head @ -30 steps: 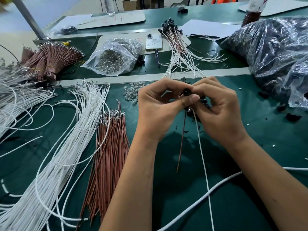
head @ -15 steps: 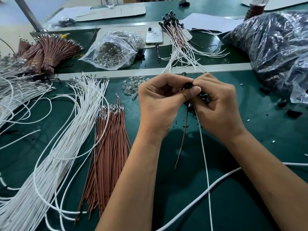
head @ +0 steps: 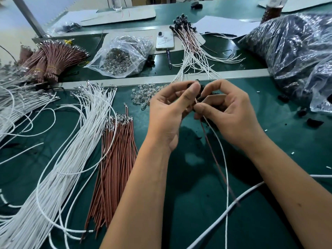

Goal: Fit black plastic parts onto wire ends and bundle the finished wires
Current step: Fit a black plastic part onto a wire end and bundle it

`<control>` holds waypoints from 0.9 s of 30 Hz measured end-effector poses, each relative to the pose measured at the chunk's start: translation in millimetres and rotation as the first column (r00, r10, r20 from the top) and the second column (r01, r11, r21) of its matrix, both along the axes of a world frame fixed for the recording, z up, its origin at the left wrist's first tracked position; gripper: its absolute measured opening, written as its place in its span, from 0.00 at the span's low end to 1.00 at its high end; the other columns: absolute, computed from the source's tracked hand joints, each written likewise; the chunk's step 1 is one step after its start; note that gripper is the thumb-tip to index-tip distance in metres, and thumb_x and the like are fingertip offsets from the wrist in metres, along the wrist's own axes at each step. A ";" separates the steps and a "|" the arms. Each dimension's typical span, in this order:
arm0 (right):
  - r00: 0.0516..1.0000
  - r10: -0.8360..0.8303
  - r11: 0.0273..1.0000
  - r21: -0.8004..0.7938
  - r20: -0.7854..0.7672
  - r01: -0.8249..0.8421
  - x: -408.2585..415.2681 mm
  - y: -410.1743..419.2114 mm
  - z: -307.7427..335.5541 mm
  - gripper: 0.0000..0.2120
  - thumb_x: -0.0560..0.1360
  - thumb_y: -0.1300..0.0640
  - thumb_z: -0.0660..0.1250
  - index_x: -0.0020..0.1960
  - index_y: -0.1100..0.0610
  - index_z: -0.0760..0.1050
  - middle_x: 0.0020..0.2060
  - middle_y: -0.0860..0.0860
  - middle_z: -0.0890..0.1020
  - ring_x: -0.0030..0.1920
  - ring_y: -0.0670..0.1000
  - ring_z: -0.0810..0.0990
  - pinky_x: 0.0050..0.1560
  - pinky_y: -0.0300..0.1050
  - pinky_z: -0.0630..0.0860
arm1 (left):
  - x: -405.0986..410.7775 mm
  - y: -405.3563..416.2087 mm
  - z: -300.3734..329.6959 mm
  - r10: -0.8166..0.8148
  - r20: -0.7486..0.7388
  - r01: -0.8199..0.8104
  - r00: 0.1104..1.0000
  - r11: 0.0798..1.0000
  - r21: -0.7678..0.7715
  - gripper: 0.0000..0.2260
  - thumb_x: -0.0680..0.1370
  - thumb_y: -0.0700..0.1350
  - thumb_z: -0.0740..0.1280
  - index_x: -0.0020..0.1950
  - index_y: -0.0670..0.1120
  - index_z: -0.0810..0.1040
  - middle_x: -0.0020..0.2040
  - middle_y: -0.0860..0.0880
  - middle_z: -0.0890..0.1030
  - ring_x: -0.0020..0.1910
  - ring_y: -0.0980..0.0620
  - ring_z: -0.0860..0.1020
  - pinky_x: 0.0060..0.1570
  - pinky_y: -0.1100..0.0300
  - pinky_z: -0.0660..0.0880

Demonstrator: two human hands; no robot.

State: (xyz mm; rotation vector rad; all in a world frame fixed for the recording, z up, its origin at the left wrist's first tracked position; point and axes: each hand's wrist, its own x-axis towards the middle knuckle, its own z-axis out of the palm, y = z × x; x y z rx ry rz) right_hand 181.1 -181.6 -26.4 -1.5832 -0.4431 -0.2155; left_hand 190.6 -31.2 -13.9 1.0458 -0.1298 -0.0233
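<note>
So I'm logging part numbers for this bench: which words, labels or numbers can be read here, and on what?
None can be read.
Phone case: a line drawing only, no words made out.
Cardboard sheet: red marks, too blurred to read.
Bottle: no label text can be made out.

Left hand (head: 167, 112) and right hand (head: 231, 112) pinching black part (head: 202, 90), wires (head: 215, 141) hanging

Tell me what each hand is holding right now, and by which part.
The left hand pinches a black plastic part at its fingertips. The right hand pinches a brown wire and a white wire near their top ends, with more black parts against its palm.
</note>
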 end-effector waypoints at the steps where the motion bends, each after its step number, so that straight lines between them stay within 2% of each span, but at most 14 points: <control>1: 0.999 0.028 0.999 0.034 -0.024 -0.027 0.2 0.7 0.7 0.11 0.75 0.59 0.74 0.52 0.60 0.74 0.37 0.54 0.87 0.36 0.48 0.85 0.44 0.39 0.80 | 0.8 1.9 -0.4 -0.071 -0.037 0.070 0.997 0.997 -0.023 0.10 0.73 0.42 0.74 0.52 0.39 0.83 0.34 0.48 0.78 0.33 0.52 0.74 0.37 0.57 0.73; 3: 0.996 0.065 0.994 0.089 -0.060 -0.060 0.7 1.4 1.2 0.07 0.76 0.61 0.71 0.50 0.60 0.73 0.37 0.52 0.87 0.36 0.48 0.85 0.44 0.38 0.80 | 2.0 5.3 -0.4 -0.149 -0.089 0.144 0.985 0.988 -0.057 0.13 0.74 0.44 0.72 0.55 0.39 0.82 0.36 0.47 0.78 0.34 0.53 0.72 0.36 0.61 0.73; 5: 0.994 0.072 0.994 0.087 -0.079 -0.065 1.7 0.3 0.6 0.05 0.77 0.62 0.70 0.49 0.60 0.74 0.36 0.52 0.86 0.37 0.48 0.85 0.44 0.38 0.80 | 2.9 7.4 -0.5 -0.132 -0.124 0.124 0.984 0.990 -0.066 0.13 0.72 0.44 0.71 0.54 0.39 0.81 0.39 0.46 0.79 0.34 0.53 0.73 0.35 0.62 0.73; 8: 0.996 0.045 0.999 0.000 -0.075 -0.045 2.1 0.0 -1.0 0.03 0.80 0.61 0.69 0.49 0.61 0.79 0.43 0.54 0.88 0.44 0.53 0.88 0.48 0.49 0.84 | 2.9 7.9 -1.5 -0.074 -0.117 0.069 0.990 0.996 -0.049 0.07 0.71 0.43 0.72 0.46 0.41 0.81 0.41 0.44 0.82 0.35 0.52 0.73 0.33 0.63 0.72; 10: 0.999 -0.007 0.996 -0.093 -0.034 0.003 1.7 0.8 -2.5 0.06 0.80 0.57 0.71 0.49 0.60 0.82 0.44 0.53 0.88 0.46 0.51 0.88 0.51 0.49 0.83 | 2.3 7.1 -2.0 -0.034 -0.109 0.032 0.993 0.999 -0.018 0.06 0.70 0.42 0.73 0.44 0.41 0.81 0.41 0.45 0.83 0.34 0.53 0.74 0.33 0.65 0.73; 13: 0.992 -0.116 0.965 -0.229 0.056 0.126 2.7 0.6 -5.0 0.07 0.77 0.52 0.75 0.47 0.57 0.85 0.40 0.52 0.87 0.39 0.46 0.83 0.44 0.49 0.82 | 1.2 4.5 -3.3 0.000 -0.103 0.005 0.995 0.999 0.050 0.03 0.73 0.38 0.73 0.44 0.42 0.80 0.38 0.47 0.84 0.34 0.54 0.77 0.39 0.63 0.73; 16: 0.987 -0.137 0.954 -0.256 0.079 0.153 4.1 -1.3 -6.0 0.05 0.78 0.53 0.74 0.45 0.53 0.86 0.37 0.51 0.86 0.36 0.48 0.80 0.38 0.53 0.78 | 0.8 3.6 -4.1 0.011 -0.096 0.000 0.995 0.994 0.112 0.04 0.75 0.36 0.73 0.44 0.44 0.82 0.38 0.48 0.84 0.37 0.53 0.79 0.43 0.60 0.72; 18: 0.990 -0.120 0.958 -0.253 0.078 0.136 5.2 -3.0 -6.4 0.06 0.79 0.54 0.73 0.45 0.54 0.85 0.36 0.53 0.84 0.35 0.50 0.76 0.35 0.56 0.74 | 0.4 5.7 -3.6 -0.016 -0.089 0.028 0.996 0.990 0.136 0.04 0.75 0.36 0.73 0.45 0.45 0.84 0.39 0.47 0.85 0.40 0.50 0.79 0.47 0.57 0.72; 22: 0.990 -0.104 0.959 -0.254 0.091 0.124 5.1 -4.7 -6.0 0.06 0.81 0.57 0.70 0.46 0.57 0.82 0.36 0.54 0.80 0.36 0.48 0.74 0.36 0.54 0.73 | 0.7 7.5 -2.9 0.010 -0.001 -0.009 1.000 0.986 0.164 0.04 0.74 0.33 0.74 0.46 0.42 0.84 0.41 0.44 0.86 0.42 0.48 0.82 0.49 0.56 0.79; 25: 0.983 -0.122 0.940 -0.301 0.135 0.158 5.4 -5.2 -5.2 0.08 0.81 0.57 0.68 0.46 0.59 0.81 0.35 0.56 0.78 0.34 0.56 0.74 0.35 0.55 0.73 | 1.5 3.3 -4.5 0.083 0.105 -0.101 0.991 0.977 0.187 0.06 0.73 0.30 0.74 0.47 0.38 0.83 0.41 0.42 0.86 0.43 0.46 0.83 0.53 0.49 0.81; 27: 0.975 -0.129 0.915 -0.358 0.182 0.188 6.5 -5.4 -4.8 0.10 0.81 0.57 0.68 0.45 0.61 0.80 0.34 0.57 0.77 0.34 0.58 0.73 0.35 0.58 0.72 | 1.8 0.0 -6.9 0.129 0.153 -0.157 0.980 0.970 0.187 0.06 0.72 0.29 0.74 0.47 0.37 0.83 0.39 0.45 0.86 0.40 0.50 0.83 0.48 0.54 0.82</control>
